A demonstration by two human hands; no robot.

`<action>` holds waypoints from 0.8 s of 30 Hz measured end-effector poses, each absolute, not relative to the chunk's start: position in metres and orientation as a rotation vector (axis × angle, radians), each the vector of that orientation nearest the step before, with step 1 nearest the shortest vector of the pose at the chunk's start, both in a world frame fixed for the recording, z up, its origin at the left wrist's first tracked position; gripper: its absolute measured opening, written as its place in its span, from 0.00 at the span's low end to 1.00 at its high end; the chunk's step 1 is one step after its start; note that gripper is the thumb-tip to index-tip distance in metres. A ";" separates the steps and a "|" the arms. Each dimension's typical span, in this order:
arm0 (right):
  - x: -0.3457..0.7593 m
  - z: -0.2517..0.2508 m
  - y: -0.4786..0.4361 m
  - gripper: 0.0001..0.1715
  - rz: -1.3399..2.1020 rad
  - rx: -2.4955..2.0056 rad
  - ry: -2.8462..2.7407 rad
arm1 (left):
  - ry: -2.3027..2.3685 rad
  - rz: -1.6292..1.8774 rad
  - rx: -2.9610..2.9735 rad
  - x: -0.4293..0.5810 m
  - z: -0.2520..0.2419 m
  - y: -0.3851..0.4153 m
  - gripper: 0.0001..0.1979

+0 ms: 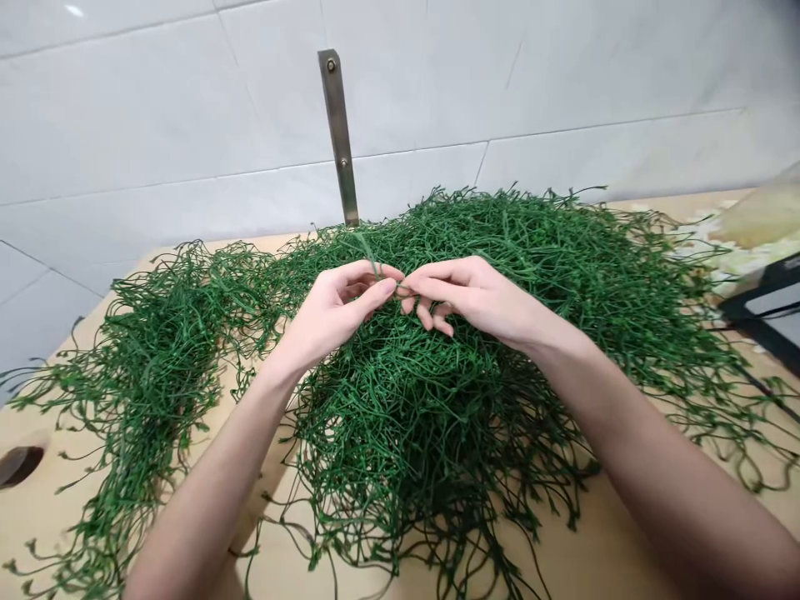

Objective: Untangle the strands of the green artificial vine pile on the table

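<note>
A big tangled heap of thin green stems (437,400) covers the middle of the wooden table. Above it, my left hand (350,304) pinches a thin green stem (368,250) between thumb and fingers, with part of the stem rising over the fingers. My right hand (459,292) meets it fingertip to fingertip, its thumb and index finger pinched on the same stem; its other fingers are loosely curled. Where the fingertips meet, the stem is mostly hidden.
A second pile of green stems (162,358) lies along the left side of the table (625,542). A metal bracket (341,137) stands against the tiled wall (156,100). At the right are white pieces (700,242) and a black-framed object (768,304). A dark round object (20,465) sits at the left edge.
</note>
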State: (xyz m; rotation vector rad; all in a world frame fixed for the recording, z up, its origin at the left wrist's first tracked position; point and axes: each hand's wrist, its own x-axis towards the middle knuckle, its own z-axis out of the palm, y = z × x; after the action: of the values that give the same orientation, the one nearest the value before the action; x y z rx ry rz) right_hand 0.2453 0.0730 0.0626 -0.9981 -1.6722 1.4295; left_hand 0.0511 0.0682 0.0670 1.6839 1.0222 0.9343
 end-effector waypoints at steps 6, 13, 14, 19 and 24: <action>0.249 0.063 0.073 0.12 1.384 -0.998 -1.872 | 1.029 0.891 1.683 0.050 0.073 0.067 0.12; 0.246 0.064 0.070 0.15 1.349 -0.923 -1.998 | 0.997 0.936 1.648 0.050 0.071 0.067 0.12; 0.245 0.064 0.069 0.16 1.300 -0.917 -2.027 | 0.960 0.949 1.620 0.050 0.070 0.068 0.11; 0.244 0.064 0.066 0.20 1.034 -0.977 -2.111 | 0.872 0.939 1.538 0.049 0.069 0.069 0.11; 0.240 0.060 0.063 0.20 0.436 -1.073 -2.240 | 0.957 0.994 1.492 0.049 0.069 0.069 0.13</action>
State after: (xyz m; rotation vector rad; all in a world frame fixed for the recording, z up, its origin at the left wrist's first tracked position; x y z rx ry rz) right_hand 0.2399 0.0634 0.0596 -1.0730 -2.2398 0.4362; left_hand 0.0489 0.0691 0.0688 1.4917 0.9567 0.9940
